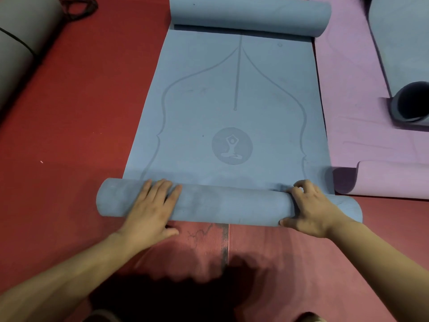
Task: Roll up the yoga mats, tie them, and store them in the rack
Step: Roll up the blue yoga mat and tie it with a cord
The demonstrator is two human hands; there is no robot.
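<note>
Pressing left hand (151, 205) flat on rolled near end of blue foam yoga mat (232, 101), curling right hand (311, 205) round the roll's right part. Lying on red floor (69, 112), beside purple foam mat (352, 112).

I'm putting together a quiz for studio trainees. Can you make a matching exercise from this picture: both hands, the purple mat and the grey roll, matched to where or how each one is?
Things:
1. left hand
2. right hand
3. purple mat
4. grey roll

Place or state:
A. far left on the red floor
B. fingers curled over the blue roll
C. fingers straight, flat on the blue roll
D. at the right, near end curled up

Pairs: 1-C, 2-B, 3-D, 4-A
</note>
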